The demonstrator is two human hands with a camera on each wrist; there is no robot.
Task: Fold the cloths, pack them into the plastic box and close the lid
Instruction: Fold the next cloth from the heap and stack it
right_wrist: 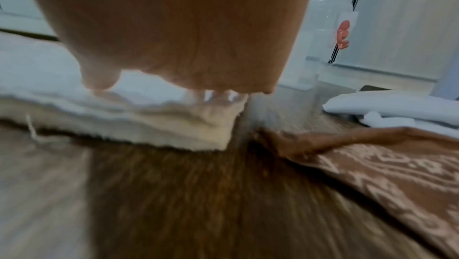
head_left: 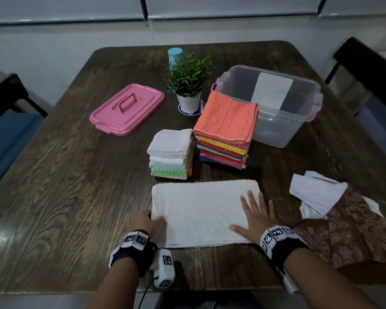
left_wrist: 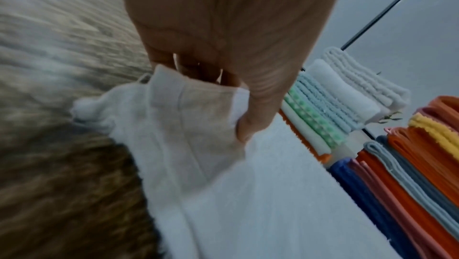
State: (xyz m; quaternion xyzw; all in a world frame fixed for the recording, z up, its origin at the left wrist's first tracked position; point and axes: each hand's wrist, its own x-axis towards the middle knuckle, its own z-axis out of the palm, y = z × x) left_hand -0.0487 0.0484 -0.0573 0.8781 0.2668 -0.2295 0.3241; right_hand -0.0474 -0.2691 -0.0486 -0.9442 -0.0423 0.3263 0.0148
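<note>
A white towel (head_left: pixel 201 208) lies folded into a long rectangle near the table's front edge. My left hand (head_left: pixel 151 223) pinches its left end (left_wrist: pixel 188 118) between thumb and fingers. My right hand (head_left: pixel 254 212) lies flat on the towel's right end, fingers spread. Behind the towel stand two piles of folded cloths: a pale pile (head_left: pixel 171 152) and a taller coloured pile topped by an orange cloth (head_left: pixel 226 123). The clear plastic box (head_left: pixel 283 121) sits open at the back right. Its pink lid (head_left: pixel 127 109) lies flat at the back left.
A small potted plant (head_left: pixel 188 85) and a teal-capped bottle (head_left: pixel 175 56) stand at the back centre. A crumpled white cloth (head_left: pixel 314 192) and a brown patterned cloth (head_left: pixel 361 230) lie at the right. Dark chairs flank the wooden table (head_left: pixel 65 186).
</note>
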